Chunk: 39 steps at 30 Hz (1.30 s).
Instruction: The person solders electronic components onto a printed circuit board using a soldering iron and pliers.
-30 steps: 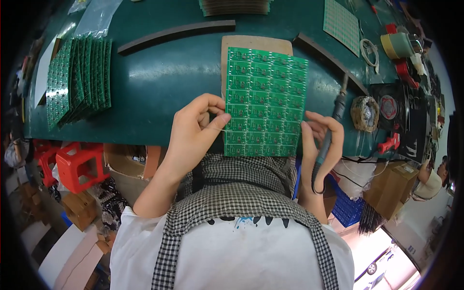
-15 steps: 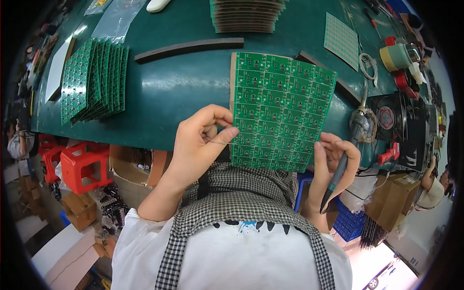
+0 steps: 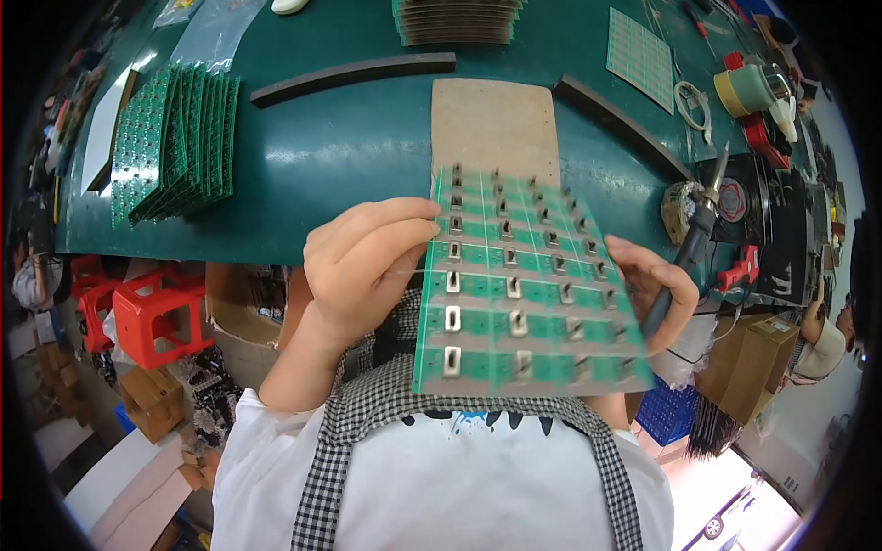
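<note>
A green circuit board panel (image 3: 537, 271), blurred by motion, is tilted up in front of my apron, with rows of small slotted connectors facing me. My left hand (image 3: 367, 262) grips its left edge, and a thin wire, probably solder, shows by those fingers. At the panel's right edge, my right hand (image 3: 660, 289) keeps a soldering iron (image 3: 696, 234) against the palm, tip pointing up and away. Its fingers also touch the panel's edge; some are hidden behind it. Beyond the panel, a flat tan board (image 3: 496, 124) lies on the green table (image 3: 322, 165).
Leaning panels (image 3: 179, 147) are stacked at left, and another stack (image 3: 459, 23) stands at the far side. Two dark bars (image 3: 354, 78) (image 3: 625, 127) flank the tan board. At right are a single panel (image 3: 640, 60), a coiled cable (image 3: 692, 107) and a black fan-like box (image 3: 735, 197).
The panel has come off the tan board toward me and flipped, from its flat printed face to the connector side. Both hands still hold it; the soldering iron has swung slightly right.
</note>
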### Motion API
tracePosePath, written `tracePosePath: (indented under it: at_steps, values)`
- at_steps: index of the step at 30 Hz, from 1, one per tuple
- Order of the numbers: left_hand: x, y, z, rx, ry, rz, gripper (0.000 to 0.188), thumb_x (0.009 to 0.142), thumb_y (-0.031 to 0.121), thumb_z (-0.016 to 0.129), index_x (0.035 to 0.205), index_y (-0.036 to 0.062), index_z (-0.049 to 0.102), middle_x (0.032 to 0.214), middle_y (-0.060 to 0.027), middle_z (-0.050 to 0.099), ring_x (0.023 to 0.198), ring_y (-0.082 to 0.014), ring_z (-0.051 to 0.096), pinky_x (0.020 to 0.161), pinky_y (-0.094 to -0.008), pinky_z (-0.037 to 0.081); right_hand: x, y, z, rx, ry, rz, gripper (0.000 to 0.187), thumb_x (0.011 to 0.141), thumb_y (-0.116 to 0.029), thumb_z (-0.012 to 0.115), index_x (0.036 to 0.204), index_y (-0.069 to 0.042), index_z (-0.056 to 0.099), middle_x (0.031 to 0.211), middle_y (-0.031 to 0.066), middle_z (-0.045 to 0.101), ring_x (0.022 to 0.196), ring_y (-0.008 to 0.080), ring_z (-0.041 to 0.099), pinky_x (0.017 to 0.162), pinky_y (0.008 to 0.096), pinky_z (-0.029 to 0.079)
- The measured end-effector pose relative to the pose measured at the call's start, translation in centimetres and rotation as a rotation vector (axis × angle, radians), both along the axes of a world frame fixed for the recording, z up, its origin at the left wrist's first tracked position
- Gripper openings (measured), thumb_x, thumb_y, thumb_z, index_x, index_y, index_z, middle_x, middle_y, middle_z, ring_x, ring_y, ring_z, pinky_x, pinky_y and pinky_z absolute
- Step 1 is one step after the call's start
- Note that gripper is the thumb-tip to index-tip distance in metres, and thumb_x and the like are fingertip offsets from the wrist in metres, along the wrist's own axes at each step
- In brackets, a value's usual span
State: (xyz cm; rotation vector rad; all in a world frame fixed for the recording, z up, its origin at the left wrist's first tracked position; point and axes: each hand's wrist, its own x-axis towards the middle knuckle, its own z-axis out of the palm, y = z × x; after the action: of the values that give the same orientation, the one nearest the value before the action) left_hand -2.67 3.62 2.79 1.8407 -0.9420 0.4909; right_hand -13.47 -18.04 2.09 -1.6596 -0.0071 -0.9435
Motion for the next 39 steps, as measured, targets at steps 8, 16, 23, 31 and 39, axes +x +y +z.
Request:
tracePosePath:
  at_steps: [8,16,23,31,39]
  values:
    - [0.4,-0.1,-2.1,0.035,-0.123,0.046,0.018,0.062,-0.004,0.068,0.078,-0.0004,0.063,0.086,-0.0112,0.068,0.057,-0.0197,0.061,0.048,-0.0256,0.046,-0.3,0.2,-0.5,-0.184,0.029,-0.033,0.046,0.075,0.016,0.063,0.108,-0.005,0.039,0.091,0.0213,0.064,0.09,0.0313,0.066,0.067,0.0313,0.057]
    - [0.3,0.0,-2.4,0.04,-0.031,0.044,0.017,0.062,0.001,0.069,0.078,0.0003,0.063,0.086,-0.011,0.069,0.063,-0.0199,0.064,0.053,-0.0257,0.05,-0.3,0.7,0.3,-0.202,0.016,0.024,0.05,0.073,0.018,0.063,0.11,-0.005,0.038,0.092,0.0195,0.063,0.091,0.0297,0.064,0.071,0.0329,0.057]
    - [0.2,0.3,-2.7,0.004,0.155,0.003,0.023,0.064,0.013,0.069,0.082,-0.0001,0.061,0.088,-0.0146,0.069,0.076,-0.026,0.068,0.066,-0.0302,0.053,-0.1,0.7,0.4,-0.216,0.028,0.028,0.051,0.072,0.02,0.062,0.111,-0.004,0.039,0.091,0.019,0.063,0.089,0.0289,0.065,0.073,0.0343,0.056]
    - [0.4,0.4,-2.8,0.021,0.203,-0.007,0.024,0.066,0.015,0.068,0.083,-0.0002,0.061,0.089,-0.0153,0.069,0.08,-0.0274,0.068,0.07,-0.0314,0.053,-0.2,0.9,0.5,-0.218,0.048,0.034,0.049,0.071,0.019,0.063,0.109,-0.004,0.043,0.089,0.0166,0.064,0.086,0.0278,0.065,0.075,0.0362,0.054]
    - [0.5,0.5,-3.0,-0.003,0.208,0.001,0.024,0.067,0.016,0.069,0.083,-0.0006,0.061,0.089,-0.0163,0.069,0.08,-0.0275,0.068,0.069,-0.0308,0.053,-0.1,1.0,0.3,-0.236,0.046,0.047,0.046,0.072,0.016,0.065,0.107,-0.005,0.044,0.088,0.0156,0.066,0.085,0.0282,0.066,0.076,0.0365,0.053]
